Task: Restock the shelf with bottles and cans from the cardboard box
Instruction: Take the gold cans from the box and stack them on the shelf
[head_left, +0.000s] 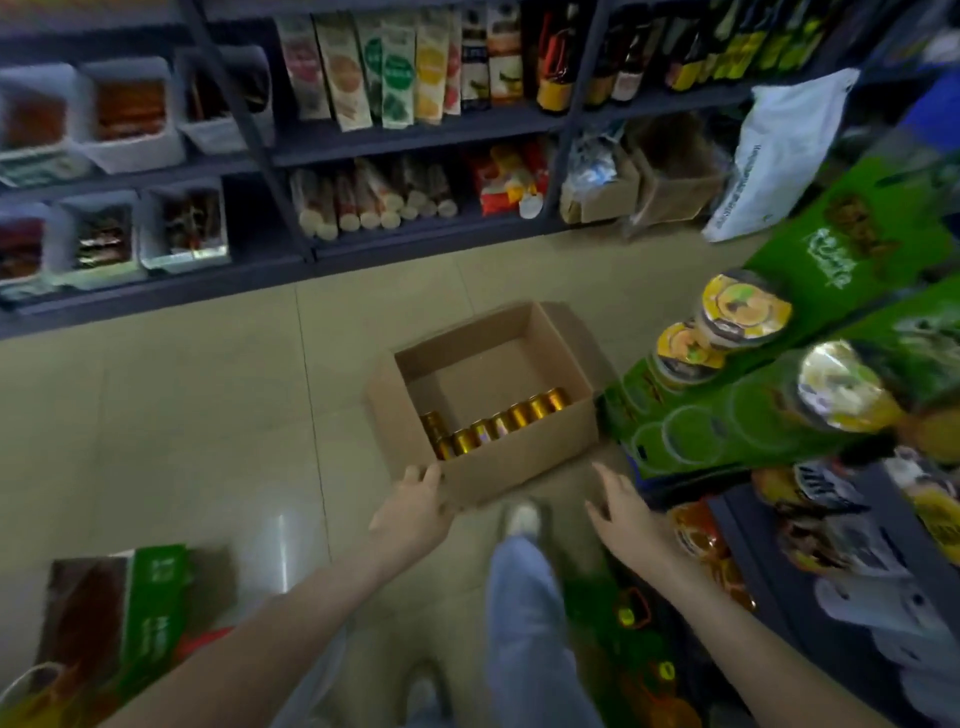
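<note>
An open cardboard box (524, 457) stands on the tiled floor in the middle of the aisle. Several gold cans (493, 423) lie in a row along its near inner wall; the far half of the box is bare. My left hand (415, 512) grips the box's near left corner, fingers over the rim. My right hand (626, 512) hovers with fingers spread just right of the box's near right corner, holding nothing. The green shelf (737, 431) on the right carries yellow-lidded containers (745, 306).
Dark shelving (415, 140) with snack packs, bottles and bins runs along the far side of the aisle. A white bag (779, 156) hangs at the upper right. A green and brown carton (119, 613) sits at the lower left. My legs and shoes (522, 519) are below the box.
</note>
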